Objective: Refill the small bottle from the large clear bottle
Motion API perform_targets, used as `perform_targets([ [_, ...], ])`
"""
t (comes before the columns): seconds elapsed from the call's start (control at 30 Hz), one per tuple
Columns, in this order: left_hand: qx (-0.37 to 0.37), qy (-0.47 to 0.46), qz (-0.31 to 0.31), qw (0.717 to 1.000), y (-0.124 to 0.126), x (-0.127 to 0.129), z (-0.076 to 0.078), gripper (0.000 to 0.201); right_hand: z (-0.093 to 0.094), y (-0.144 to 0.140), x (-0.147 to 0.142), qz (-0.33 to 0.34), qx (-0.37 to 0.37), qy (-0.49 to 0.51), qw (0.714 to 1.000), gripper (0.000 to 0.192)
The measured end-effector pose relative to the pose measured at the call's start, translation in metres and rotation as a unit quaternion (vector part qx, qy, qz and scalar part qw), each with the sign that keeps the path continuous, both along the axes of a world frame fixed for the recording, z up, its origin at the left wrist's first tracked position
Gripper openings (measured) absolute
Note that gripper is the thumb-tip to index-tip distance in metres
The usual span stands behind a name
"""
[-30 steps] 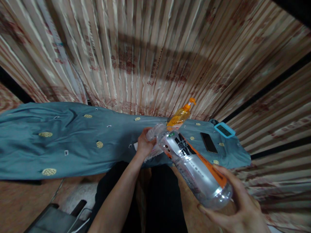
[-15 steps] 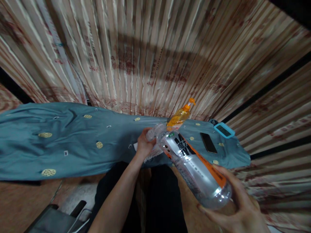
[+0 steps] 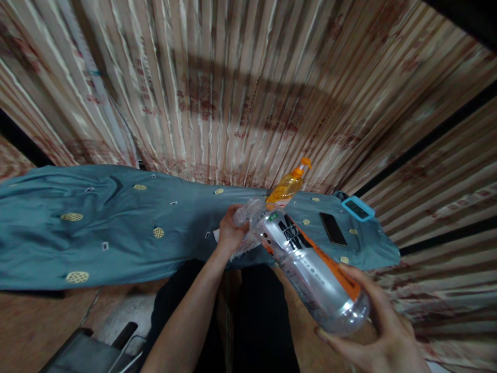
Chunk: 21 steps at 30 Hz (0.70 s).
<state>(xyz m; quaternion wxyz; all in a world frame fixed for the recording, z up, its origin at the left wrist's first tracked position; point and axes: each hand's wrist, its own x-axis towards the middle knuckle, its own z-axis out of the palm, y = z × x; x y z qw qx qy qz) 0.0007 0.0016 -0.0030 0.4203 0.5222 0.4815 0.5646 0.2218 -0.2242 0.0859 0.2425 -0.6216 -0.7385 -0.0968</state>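
My right hand (image 3: 378,336) grips the base of a clear plastic bottle (image 3: 310,267) with a white, black and orange label. The bottle is tilted, its neck pointing away from me. My left hand (image 3: 230,230) is closed around the bottle's neck and cap end, just above the near edge of a table covered in a teal cloth (image 3: 116,228). A bit of white material shows under my left hand; I cannot tell what it is.
An orange pump bottle (image 3: 289,185) stands on the cloth just behind the clear bottle. A black phone (image 3: 333,228) and a device with a light blue frame (image 3: 357,208) lie to the right. A striped curtain hangs behind. A dark chair (image 3: 89,352) is at lower left.
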Motion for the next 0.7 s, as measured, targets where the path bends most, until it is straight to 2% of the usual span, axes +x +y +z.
perform_targets([
  [0.7,0.006,-0.008,0.001,1.0,0.0033,0.0008,-0.0054,0.04,-0.002,0.0014,0.0012,0.007,0.002,0.008,1.0,0.079],
])
